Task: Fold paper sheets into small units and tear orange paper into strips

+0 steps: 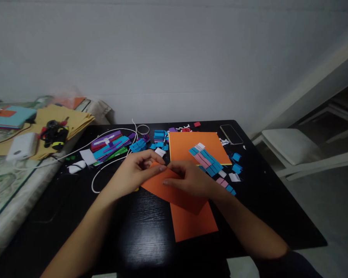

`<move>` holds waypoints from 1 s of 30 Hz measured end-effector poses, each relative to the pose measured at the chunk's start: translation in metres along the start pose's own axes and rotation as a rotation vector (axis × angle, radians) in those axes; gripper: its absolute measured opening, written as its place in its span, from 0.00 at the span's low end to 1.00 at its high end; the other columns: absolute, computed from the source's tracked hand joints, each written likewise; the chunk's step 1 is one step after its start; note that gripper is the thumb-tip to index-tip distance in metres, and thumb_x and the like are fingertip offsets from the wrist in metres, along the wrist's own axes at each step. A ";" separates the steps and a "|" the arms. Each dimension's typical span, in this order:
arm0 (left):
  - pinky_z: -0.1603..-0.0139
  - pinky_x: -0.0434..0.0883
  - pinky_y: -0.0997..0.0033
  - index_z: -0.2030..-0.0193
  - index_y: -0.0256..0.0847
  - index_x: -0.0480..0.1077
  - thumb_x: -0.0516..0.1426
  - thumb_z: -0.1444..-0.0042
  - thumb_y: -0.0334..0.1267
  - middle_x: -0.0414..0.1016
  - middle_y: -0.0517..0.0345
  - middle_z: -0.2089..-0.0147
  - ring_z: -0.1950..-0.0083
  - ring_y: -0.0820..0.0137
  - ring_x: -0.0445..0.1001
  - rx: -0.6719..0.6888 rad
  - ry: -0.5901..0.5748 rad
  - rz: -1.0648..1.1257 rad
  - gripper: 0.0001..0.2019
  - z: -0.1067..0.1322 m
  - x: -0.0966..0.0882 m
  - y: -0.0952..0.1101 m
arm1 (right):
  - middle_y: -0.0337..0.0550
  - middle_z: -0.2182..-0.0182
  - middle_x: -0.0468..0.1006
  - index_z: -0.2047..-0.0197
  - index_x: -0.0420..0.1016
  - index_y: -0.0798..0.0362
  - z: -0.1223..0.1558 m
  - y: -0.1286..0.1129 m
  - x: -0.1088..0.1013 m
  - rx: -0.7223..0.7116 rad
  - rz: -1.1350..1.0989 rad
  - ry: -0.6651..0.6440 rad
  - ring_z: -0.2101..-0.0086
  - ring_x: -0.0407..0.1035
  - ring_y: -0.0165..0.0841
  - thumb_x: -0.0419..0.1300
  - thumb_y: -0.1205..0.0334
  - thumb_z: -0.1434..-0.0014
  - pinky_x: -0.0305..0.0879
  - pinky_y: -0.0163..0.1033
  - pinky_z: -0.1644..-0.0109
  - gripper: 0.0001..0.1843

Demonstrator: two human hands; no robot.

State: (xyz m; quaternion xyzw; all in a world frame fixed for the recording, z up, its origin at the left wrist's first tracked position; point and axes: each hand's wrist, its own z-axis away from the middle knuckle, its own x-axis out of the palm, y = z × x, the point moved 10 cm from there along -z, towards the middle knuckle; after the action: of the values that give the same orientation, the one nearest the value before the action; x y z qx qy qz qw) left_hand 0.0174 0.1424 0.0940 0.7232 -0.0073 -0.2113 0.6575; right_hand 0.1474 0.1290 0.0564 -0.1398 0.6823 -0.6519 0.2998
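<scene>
Both of my hands pinch a sheet of orange paper (174, 197) just above the black table. My left hand (135, 170) grips its upper left corner between thumb and fingers. My right hand (191, 178) has its thumb on the sheet's face and its fingers curled at the upper edge. Beneath it, another orange sheet (194, 227) lies on the table, partly covered. Behind my right hand, a woven piece of blue and pink paper strips (206, 159) rests on a larger orange sheet with a yellow edge (185, 143).
Bundles of folded coloured paper strips (110, 146) lie at the back left beside a white cable (94, 177). A tape roll (143, 129) and small blue paper pieces (237, 162) are scattered about. A phone (231, 134) lies back right. A white stool (281, 144) stands to the right.
</scene>
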 end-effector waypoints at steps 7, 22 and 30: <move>0.67 0.73 0.75 0.55 0.41 0.78 0.69 0.42 0.44 0.78 0.60 0.69 0.70 0.73 0.76 0.070 0.265 0.235 0.12 0.006 -0.018 0.008 | 0.40 0.63 0.83 0.57 0.81 0.50 0.004 -0.005 -0.016 0.007 -0.447 0.256 0.63 0.77 0.34 0.74 0.51 0.43 0.74 0.39 0.60 0.15; 0.64 0.78 0.77 0.54 0.42 0.81 0.70 0.43 0.34 0.82 0.60 0.67 0.67 0.73 0.81 0.204 0.182 0.150 0.10 0.017 0.001 0.029 | 0.36 0.58 0.83 0.57 0.82 0.44 0.014 -0.030 -0.039 -0.237 -0.306 0.433 0.57 0.77 0.31 0.75 0.60 0.43 0.74 0.37 0.52 0.10; 0.61 0.80 0.82 0.51 0.46 0.84 0.69 0.42 0.31 0.86 0.60 0.65 0.64 0.74 0.84 0.178 0.056 0.166 0.12 0.014 -0.001 0.028 | 0.35 0.63 0.81 0.58 0.83 0.46 0.010 -0.021 -0.036 -0.170 -0.418 0.365 0.66 0.75 0.28 0.76 0.62 0.44 0.72 0.35 0.61 0.11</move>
State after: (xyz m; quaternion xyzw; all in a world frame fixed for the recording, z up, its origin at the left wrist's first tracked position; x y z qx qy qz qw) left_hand 0.0198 0.1254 0.1202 0.7812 -0.0673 -0.1343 0.6059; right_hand 0.1771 0.1391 0.0856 -0.1824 0.7337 -0.6543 0.0182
